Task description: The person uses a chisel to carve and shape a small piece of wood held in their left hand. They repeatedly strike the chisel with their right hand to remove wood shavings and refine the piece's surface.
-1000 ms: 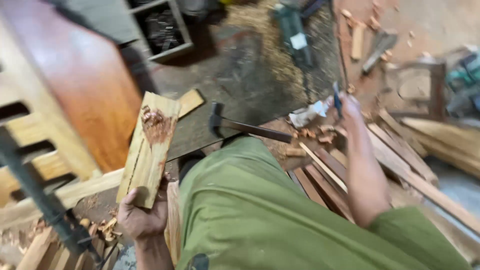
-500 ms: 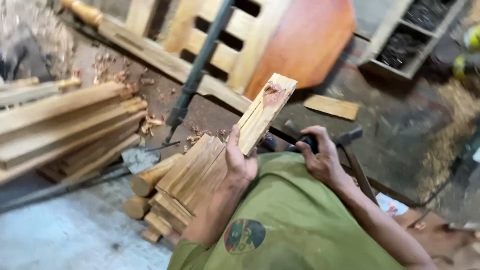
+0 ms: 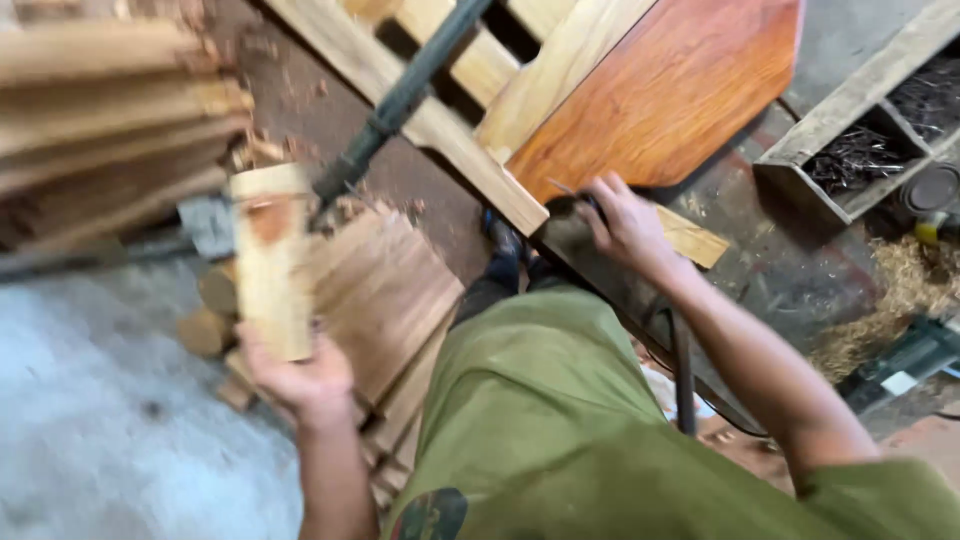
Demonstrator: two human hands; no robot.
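- Left hand (image 3: 300,380): closed around the lower end of a short wooden board (image 3: 270,262), held upright at the near left. The upper end of the board shows a reddish rough patch; the view there is motion-blurred.
- Right hand (image 3: 622,222): reaching to the far right of the knee, fingers curled onto a dark object at the edge of the reddish-brown panel (image 3: 665,95). What the object is cannot be told; grip looks closed on it, a thin dark tip pokes out to the left.
- The two hands are well apart, one on either side of the green trouser leg (image 3: 530,400).
- Just behind the held board: a stack of flat boards (image 3: 385,295) lying on the floor, next to the knee.
- Far left: a pile of long wooden slats (image 3: 110,110), blurred.
- Far centre: a pale slatted wooden frame (image 3: 470,90), with a dark metal bar (image 3: 400,100) slanting across it.
- Far right: a wooden tray (image 3: 850,150) with compartments holding dark nails.
- Near left: grey concrete floor (image 3: 100,430).
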